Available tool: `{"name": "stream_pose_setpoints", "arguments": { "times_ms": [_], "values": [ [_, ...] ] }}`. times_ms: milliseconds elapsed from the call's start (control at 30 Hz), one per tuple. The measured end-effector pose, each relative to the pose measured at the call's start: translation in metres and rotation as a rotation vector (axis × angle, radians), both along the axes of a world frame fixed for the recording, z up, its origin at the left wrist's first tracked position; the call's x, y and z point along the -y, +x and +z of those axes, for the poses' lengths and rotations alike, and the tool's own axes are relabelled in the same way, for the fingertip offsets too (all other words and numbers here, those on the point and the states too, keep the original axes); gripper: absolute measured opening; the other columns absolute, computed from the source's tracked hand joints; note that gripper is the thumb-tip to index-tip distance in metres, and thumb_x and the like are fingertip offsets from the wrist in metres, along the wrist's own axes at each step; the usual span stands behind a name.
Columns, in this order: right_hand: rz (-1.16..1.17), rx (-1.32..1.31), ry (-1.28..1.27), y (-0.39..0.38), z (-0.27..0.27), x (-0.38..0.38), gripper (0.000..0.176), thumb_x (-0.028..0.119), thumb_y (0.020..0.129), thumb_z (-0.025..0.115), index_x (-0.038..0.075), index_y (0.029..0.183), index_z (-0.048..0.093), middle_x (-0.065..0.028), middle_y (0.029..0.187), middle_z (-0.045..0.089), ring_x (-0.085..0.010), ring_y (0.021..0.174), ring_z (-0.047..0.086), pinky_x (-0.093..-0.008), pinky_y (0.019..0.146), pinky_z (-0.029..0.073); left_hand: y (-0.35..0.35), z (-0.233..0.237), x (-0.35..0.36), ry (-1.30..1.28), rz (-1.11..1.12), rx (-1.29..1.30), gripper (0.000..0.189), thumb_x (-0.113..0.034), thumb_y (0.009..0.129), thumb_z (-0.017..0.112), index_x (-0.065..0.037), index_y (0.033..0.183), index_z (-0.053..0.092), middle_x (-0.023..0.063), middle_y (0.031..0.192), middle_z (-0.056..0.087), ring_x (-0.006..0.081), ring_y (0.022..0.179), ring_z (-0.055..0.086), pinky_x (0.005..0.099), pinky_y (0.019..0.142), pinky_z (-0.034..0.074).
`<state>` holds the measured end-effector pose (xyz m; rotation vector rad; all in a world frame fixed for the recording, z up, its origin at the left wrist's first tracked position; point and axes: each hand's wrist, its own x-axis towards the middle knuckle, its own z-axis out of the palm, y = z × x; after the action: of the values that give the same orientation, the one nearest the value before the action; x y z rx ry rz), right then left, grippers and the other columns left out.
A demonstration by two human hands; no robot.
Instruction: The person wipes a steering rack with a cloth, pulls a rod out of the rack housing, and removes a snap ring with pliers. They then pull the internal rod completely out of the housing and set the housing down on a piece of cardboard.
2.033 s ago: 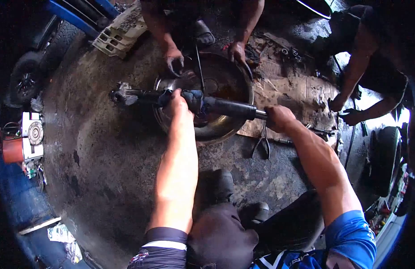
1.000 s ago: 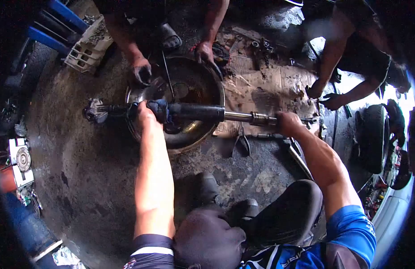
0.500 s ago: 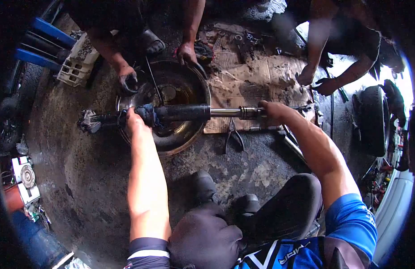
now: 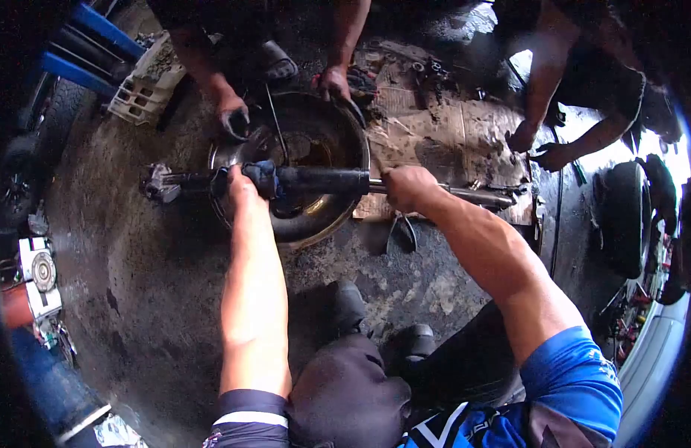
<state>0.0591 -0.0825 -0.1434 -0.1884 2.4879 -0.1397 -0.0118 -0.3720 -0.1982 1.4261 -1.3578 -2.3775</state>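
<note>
A long black hydraulic cylinder point(image 4: 323, 181) with a shiny metal rod point(image 4: 480, 196) lies across in front of me, over a round metal basin point(image 4: 319, 233) with dark, oily liquid in it. My left hand point(image 4: 242, 188) is closed round the black tube, beside a dark blue rag point(image 4: 266, 179) wrapped on it. Just past the tube's right end, my right hand point(image 4: 413, 188) grips the rod; the ringed collar there is hidden under my fingers. A grimy fitting point(image 4: 162, 184) forms the cylinder's left end.
Across the basin, a co-worker's hands point(image 4: 233, 112) are at its far rim. Another person's hands point(image 4: 551, 155) are over oily cardboard point(image 4: 435, 131) with loose parts. Pliers point(image 4: 402, 235) lie on the floor. A tyre point(image 4: 621, 209) stands at right, an engine block point(image 4: 144, 93) at left.
My right hand has moved left along the rod, closer to the black tube's end; less rod shows between them. My left hand keeps its hold. The whole view has shifted slightly.
</note>
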Motion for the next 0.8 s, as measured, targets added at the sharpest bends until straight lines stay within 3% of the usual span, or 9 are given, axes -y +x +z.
{"name": "stream_pose_setpoints", "arguments": {
  "times_ms": [33, 167, 267, 367, 433, 567, 600, 700, 800],
  "values": [
    [0.006, 0.0, 0.003, 0.001, 0.0, -0.004, 0.025, 0.014, 0.078, 0.059, 0.012, 0.102, 0.063, -0.015, 0.098, 0.067, -0.0327, 0.091, 0.065, -0.0438, 0.076, 0.053, 0.004, 0.021, -0.011, -0.039, 0.02, 0.033, 0.042, -0.04, 0.084, 0.057, -0.003, 0.103, 0.062, 0.0095, 0.1, 0.065, 0.0243, 0.085, 0.066, 0.0398, 0.078, 0.055],
    [0.0, -0.034, -0.001, 0.016, 0.006, -0.034, 0.026, 0.013, 0.077, 0.058, 0.012, 0.103, 0.063, -0.0155, 0.092, 0.067, -0.0344, 0.089, 0.065, -0.0448, 0.075, 0.052, -0.002, -0.006, 0.004, 0.047, -0.04, -0.06, 0.046, -0.041, 0.082, 0.059, -0.002, 0.106, 0.06, 0.0111, 0.103, 0.064, 0.0246, 0.086, 0.066, 0.0403, 0.078, 0.055],
    [-0.002, -0.006, 0.054, 0.027, 0.002, -0.066, 0.026, 0.015, 0.077, 0.058, 0.014, 0.103, 0.062, -0.0161, 0.09, 0.067, -0.0351, 0.088, 0.065, -0.0461, 0.074, 0.052, 0.0, 0.004, 0.0, -0.053, 0.043, 0.09, 0.051, -0.041, 0.079, 0.063, 0.0, 0.11, 0.057, 0.0134, 0.107, 0.063, 0.025, 0.088, 0.065, 0.041, 0.079, 0.055],
    [-0.039, -0.034, 0.129, 0.04, 0.009, -0.099, 0.025, 0.016, 0.078, 0.059, 0.014, 0.102, 0.062, -0.0167, 0.088, 0.067, -0.036, 0.086, 0.065, -0.0473, 0.072, 0.051, -0.005, -0.013, 0.01, 0.047, -0.01, 0.03, 0.056, -0.04, 0.077, 0.066, 0.002, 0.113, 0.055, 0.0152, 0.109, 0.062, 0.0253, 0.091, 0.065, 0.0412, 0.08, 0.055],
    [-0.015, -0.014, 0.156, 0.053, 0.016, -0.124, 0.023, 0.016, 0.078, 0.059, 0.013, 0.101, 0.061, -0.0172, 0.087, 0.066, -0.0361, 0.086, 0.065, -0.0474, 0.072, 0.051, -0.01, -0.033, 0.017, -0.093, 0.032, 0.169, 0.058, -0.04, 0.077, 0.067, 0.003, 0.114, 0.055, 0.0155, 0.111, 0.061, 0.0256, 0.093, 0.064, 0.0407, 0.08, 0.055],
    [-0.141, -0.012, 0.243, 0.08, 0.022, -0.163, 0.025, 0.02, 0.076, 0.059, 0.014, 0.1, 0.061, -0.018, 0.084, 0.065, -0.0376, 0.084, 0.064, -0.0463, 0.071, 0.051, -0.009, -0.02, 0.01, -0.093, 0.004, 0.146, 0.061, -0.047, 0.076, 0.065, -0.004, 0.117, 0.057, 0.0116, 0.114, 0.062, 0.0274, 0.098, 0.063, 0.0482, 0.086, 0.05],
    [-0.146, 0.0, 0.321, 0.086, 0.015, -0.177, 0.026, 0.021, 0.074, 0.06, 0.013, 0.099, 0.061, -0.0188, 0.084, 0.065, -0.0385, 0.083, 0.064, -0.0469, 0.071, 0.051, -0.008, -0.026, 0.015, 0.05, -0.085, -0.001, 0.057, -0.048, 0.076, 0.065, -0.007, 0.116, 0.059, 0.0099, 0.115, 0.062, 0.0277, 0.099, 0.062, 0.0508, 0.088, 0.048],
    [-0.148, -0.095, 0.23, 0.118, 0.02, -0.211, 0.024, 0.018, 0.073, 0.061, 0.01, 0.096, 0.06, -0.0187, 0.079, 0.065, -0.0389, 0.078, 0.064, -0.0483, 0.07, 0.051, -0.008, -0.03, 0.016, -0.001, -0.089, -0.023, 0.057, -0.047, 0.077, 0.064, -0.002, 0.112, 0.059, 0.0127, 0.117, 0.06, 0.0276, 0.099, 0.062, 0.0466, 0.085, 0.051],
    [-0.284, -0.034, 0.33, 0.141, 0.037, -0.228, 0.02, 0.018, 0.073, 0.057, 0.007, 0.089, 0.063, -0.0204, 0.08, 0.065, -0.0388, 0.078, 0.064, -0.0473, 0.069, 0.05, -0.008, -0.026, 0.015, -0.088, -0.066, 0.041, 0.059, -0.047, 0.077, 0.064, 0.001, 0.111, 0.058, 0.0128, 0.114, 0.062, 0.0263, 0.092, 0.064, 0.0448, 0.081, 0.053]
  ]
}}
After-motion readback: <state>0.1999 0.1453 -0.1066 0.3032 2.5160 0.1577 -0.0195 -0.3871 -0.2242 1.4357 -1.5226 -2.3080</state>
